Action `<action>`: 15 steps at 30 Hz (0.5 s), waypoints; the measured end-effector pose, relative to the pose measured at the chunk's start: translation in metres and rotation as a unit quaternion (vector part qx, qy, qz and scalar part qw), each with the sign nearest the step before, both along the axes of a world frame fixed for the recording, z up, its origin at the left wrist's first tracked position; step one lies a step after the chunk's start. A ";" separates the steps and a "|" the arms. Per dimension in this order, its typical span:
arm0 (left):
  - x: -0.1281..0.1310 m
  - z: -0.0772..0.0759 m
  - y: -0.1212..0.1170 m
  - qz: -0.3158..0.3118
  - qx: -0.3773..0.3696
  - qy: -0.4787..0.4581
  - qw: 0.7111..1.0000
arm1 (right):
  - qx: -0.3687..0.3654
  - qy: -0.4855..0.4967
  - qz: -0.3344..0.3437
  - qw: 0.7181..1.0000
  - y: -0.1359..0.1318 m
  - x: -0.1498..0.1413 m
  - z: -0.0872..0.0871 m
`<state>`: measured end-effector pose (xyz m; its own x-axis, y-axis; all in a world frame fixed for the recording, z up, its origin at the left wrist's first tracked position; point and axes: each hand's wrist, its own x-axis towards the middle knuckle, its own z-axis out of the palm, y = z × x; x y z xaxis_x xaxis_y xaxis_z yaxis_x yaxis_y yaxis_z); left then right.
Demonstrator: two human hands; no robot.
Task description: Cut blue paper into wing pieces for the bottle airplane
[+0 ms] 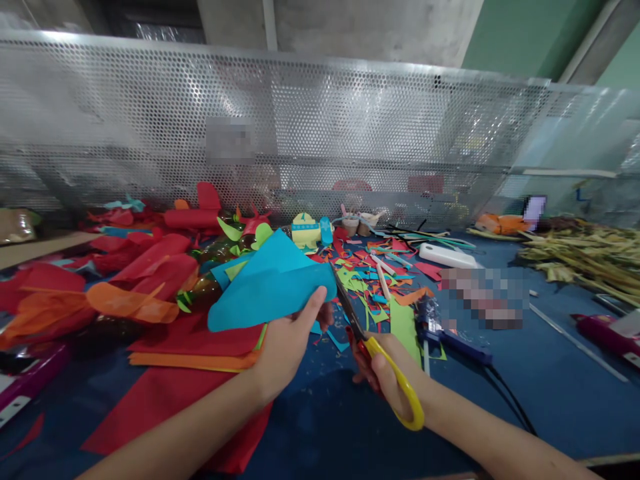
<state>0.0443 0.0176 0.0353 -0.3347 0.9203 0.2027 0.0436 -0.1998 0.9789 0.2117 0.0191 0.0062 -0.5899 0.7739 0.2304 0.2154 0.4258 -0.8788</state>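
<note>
My left hand grips a blue sheet of paper or thin foam by its lower right part, thumb on top. The sheet is folded or curled, and its lower edge is rounded. In my right hand is a pair of scissors with yellow and red handles, the fingers through the loops. The dark blades point up and left, and their tips are at the sheet's right edge; I cannot tell whether they touch it. Below my left hand lie stacked red sheets and orange sheets.
Colourful scraps litter the table's middle. Left are red and orange cut-out figures on bottles. To the right lie a blue glue gun with a black cable, a white power strip and dried stalks. A perforated metal panel stands behind.
</note>
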 end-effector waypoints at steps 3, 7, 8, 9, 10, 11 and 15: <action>0.001 -0.001 0.000 -0.037 0.000 -0.061 0.997 | 0.027 -0.005 0.009 1.000 0.002 0.001 -0.003; 0.001 0.001 -0.001 -0.039 -0.026 -0.074 0.996 | 0.047 -0.002 0.026 0.999 0.002 0.001 -0.004; 0.001 0.002 -0.001 -0.043 -0.031 -0.072 0.996 | 0.052 -0.005 0.030 0.998 0.002 0.000 -0.002; 0.002 0.002 -0.001 -0.049 -0.035 -0.070 0.996 | 0.056 -0.007 0.034 0.998 0.002 0.000 -0.001; 0.002 0.003 -0.001 -0.053 -0.038 -0.068 0.996 | 0.060 -0.008 0.038 0.997 0.002 0.000 0.001; 0.002 0.003 -0.002 -0.056 -0.043 -0.068 0.995 | 0.062 -0.007 0.042 0.997 0.002 0.000 0.003; 0.003 0.002 -0.002 -0.056 -0.066 -0.082 0.993 | 0.055 0.011 0.045 0.997 0.002 0.000 0.003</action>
<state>0.0468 0.0155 0.0376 -0.2465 0.9687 0.0291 -0.1339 -0.0638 0.9889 0.2112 0.0210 0.0089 -0.6496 0.6874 0.3247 0.1541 0.5373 -0.8292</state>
